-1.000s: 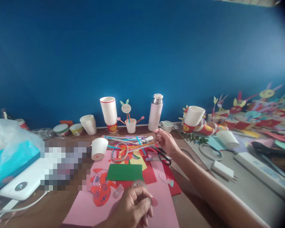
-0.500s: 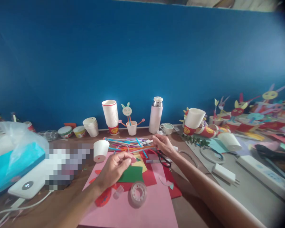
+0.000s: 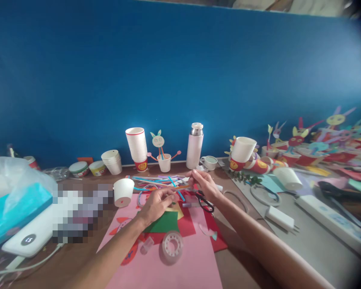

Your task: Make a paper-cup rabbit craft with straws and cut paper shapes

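Observation:
My right hand pinches a thin orange straw, whose free end points left. Closed fingertips of my left hand are at that free end; the small pink paper piece seen in them earlier is now hidden by the fingers. Below the hands are a green paper sheet and a clear tape roll, on pink paper. Black-handled scissors lie under my right wrist. Behind, a bundle of coloured straws lies across the table.
A white paper cup stands left of my left hand. Farther back are a cup stack, a cup figure with a round paper head and a thermos. A power strip and several paper figures occupy the right side.
My left hand has moved right relative to the table, towards the orange straw in my right hand. The pink piece is no longer visible at its fingertips. The whole view has shifted slightly.

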The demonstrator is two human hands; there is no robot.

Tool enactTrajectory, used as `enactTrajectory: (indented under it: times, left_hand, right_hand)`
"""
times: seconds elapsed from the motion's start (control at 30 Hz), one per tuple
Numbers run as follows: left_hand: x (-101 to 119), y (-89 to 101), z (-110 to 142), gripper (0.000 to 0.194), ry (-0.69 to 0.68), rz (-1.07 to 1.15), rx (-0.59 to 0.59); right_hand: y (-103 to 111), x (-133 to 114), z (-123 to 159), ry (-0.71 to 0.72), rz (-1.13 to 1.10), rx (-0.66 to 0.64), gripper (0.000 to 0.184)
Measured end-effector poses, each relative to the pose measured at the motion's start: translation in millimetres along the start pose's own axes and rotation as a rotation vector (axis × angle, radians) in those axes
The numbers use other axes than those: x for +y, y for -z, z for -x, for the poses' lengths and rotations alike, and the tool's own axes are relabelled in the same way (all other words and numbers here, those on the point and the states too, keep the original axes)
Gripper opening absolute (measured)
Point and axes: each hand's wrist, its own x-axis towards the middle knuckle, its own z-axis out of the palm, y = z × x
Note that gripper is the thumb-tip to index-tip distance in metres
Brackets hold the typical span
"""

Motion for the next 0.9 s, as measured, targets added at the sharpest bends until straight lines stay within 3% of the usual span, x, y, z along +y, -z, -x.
enactTrajectory:
  times: [0.33, 0.7, 0.9]
  left_hand:
    - [-15, 9.9, 0, 0.021, -0.013, 0.045, 0.031]
    - [-16, 7.0, -5, 0.014, -0.118, -0.072, 0.001]
    - [-16, 8.0, -4, 0.014, -0.121, -0.070, 0.011]
  right_hand:
    - [4, 5, -7, -0.054, -0.329, 0.028, 0.035]
    - [-2, 5, -4, -0.099, -0.385, -0.013, 0.036]
    - [4, -1, -5, -0.074, -0.358, 0.031, 0.036]
